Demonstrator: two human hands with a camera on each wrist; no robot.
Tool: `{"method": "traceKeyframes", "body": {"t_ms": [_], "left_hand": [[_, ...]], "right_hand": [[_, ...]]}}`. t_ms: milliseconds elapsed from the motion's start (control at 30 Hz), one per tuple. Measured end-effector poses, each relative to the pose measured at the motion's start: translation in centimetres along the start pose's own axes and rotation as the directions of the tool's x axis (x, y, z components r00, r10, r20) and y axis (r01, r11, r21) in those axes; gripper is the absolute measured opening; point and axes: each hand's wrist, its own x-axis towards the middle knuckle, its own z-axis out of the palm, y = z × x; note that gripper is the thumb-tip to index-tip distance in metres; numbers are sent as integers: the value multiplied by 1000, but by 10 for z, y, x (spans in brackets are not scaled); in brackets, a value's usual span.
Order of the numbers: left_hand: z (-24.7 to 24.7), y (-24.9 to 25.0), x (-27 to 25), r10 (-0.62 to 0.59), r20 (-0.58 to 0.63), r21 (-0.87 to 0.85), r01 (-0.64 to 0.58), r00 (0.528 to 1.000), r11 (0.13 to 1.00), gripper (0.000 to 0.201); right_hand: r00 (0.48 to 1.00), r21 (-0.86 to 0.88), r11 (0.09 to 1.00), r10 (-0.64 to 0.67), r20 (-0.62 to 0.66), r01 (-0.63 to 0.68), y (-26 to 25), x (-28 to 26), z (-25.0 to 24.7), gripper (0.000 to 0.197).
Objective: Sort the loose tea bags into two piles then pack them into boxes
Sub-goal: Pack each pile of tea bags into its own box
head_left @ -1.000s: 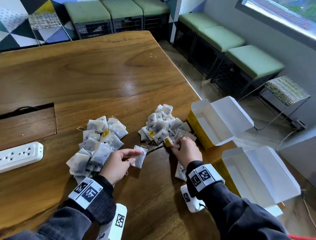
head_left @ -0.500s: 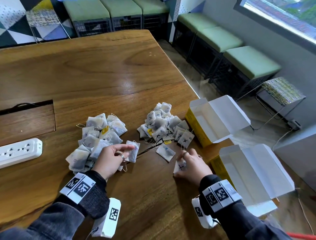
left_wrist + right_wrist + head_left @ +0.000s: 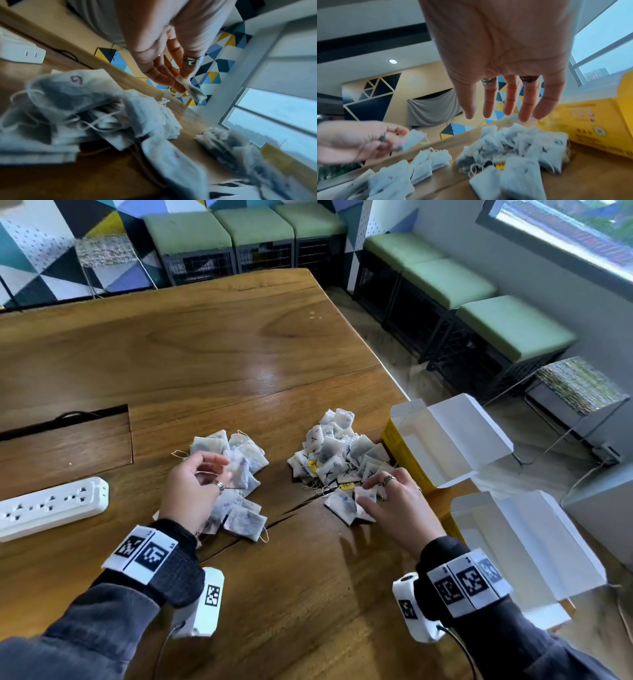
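Two piles of white tea bags lie on the wooden table point(image 3: 239, 361): a left pile point(image 3: 239, 508) with purple marks and a right pile point(image 3: 337, 451) with black X marks. My left hand point(image 3: 202, 481) hovers over the left pile and pinches one tea bag point(image 3: 238, 469) between thumb and fingers; the same held tea bag point(image 3: 193, 90) hangs from the fingertips in the left wrist view. My right hand point(image 3: 383, 494) is over the near edge of the right pile with straight, spread fingers point(image 3: 506, 102), holding nothing. Two loose tea bags point(image 3: 346, 503) lie under its fingertips.
Two open yellow boxes with white flaps stand at the table's right edge, a far box point(image 3: 442, 440) and a near box point(image 3: 520, 546). A white power strip point(image 3: 51, 506) lies at the left. A cable slot point(image 3: 65, 419) is cut into the table. Green stools point(image 3: 513, 326) line the walls.
My left hand lifted its tea bag up over the left pile. My right hand let go of the X-marked bag it held near the table front and moved forward, open, to the right pile's edge.
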Motion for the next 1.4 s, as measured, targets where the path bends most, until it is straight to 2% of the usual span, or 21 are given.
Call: {"method": "traceKeyframes", "body": {"t_ms": [100, 200, 300, 400, 467, 567, 667, 733, 833, 900, 1000, 1067, 1133, 1167, 1267, 1333, 1400], "left_hand": [[-1, -11, 9, -4, 31, 179, -1, 1000, 984, 34], [-1, -24, 15, -35, 13, 323, 29, 999, 946, 38], [-2, -33, 16, -100, -57, 511, 115, 993, 852, 47], [-3, -30, 13, -129, -111, 618, 170, 985, 768, 55], [-5, -22, 8, -103, -121, 643, 157, 987, 750, 52], [-8, -7, -4, -75, -106, 652, 127, 991, 747, 46], [-13, 5, -19, -66, -23, 653, 65, 998, 755, 46], [-14, 15, -31, -4, 31, 648, -17, 1000, 762, 44], [-16, 33, -47, 65, 104, 556, -112, 992, 823, 36], [-16, 47, -53, 88, 158, 385, -143, 984, 912, 35], [-13, 75, -62, 72, 207, 26, -79, 976, 997, 56], [-13, 88, -64, 63, 232, -139, -31, 971, 990, 74], [-14, 93, -64, 42, 283, -219, 22, 958, 976, 101], [-14, 95, -65, 14, 310, -234, 62, 951, 970, 101], [-16, 86, -66, -88, 413, -248, 205, 907, 947, 82], [-16, 77, -67, -93, 490, -281, 258, 867, 924, 73], [-16, 66, -68, -87, 515, -297, 273, 853, 915, 62]], "right_hand": [[999, -25, 999, 22, -48, -23, -2, -1, -17, 34], [988, -92, 988, 118, -97, -127, 8, 7, -27, 44], [963, -133, 956, 248, -105, -260, 21, 21, -29, 60], [947, -229, 919, 321, -36, -320, 28, 36, -28, 70], [935, -310, 888, 355, -9, -340, 29, 45, -27, 60], [938, -397, 858, 346, -22, -326, 29, 51, -26, 32], [951, -423, 855, 300, -71, -301, 24, 49, -26, 29], [960, -397, 874, 253, -119, -280, 16, 44, -31, 25], [968, -369, 907, 132, -211, -204, 1, 26, -41, 19], [952, -388, 913, 0, -307, -125, -14, 7, -44, 19], [862, -449, 891, -276, -425, 64, -34, -27, -40, 20], [820, -477, 855, -414, -394, 203, -43, -50, -32, 20], [799, -501, 804, -514, -312, 321, -48, -70, -23, 26], [793, -511, 777, -548, -265, 367, -49, -78, -18, 28], [778, -519, 724, -607, -165, 455, -43, -90, -5, 30], [765, -489, 717, -628, -144, 497, -35, -89, 0, 34], [754, -349, 764, -627, -198, 543, -33, -86, 2, 23]]}}
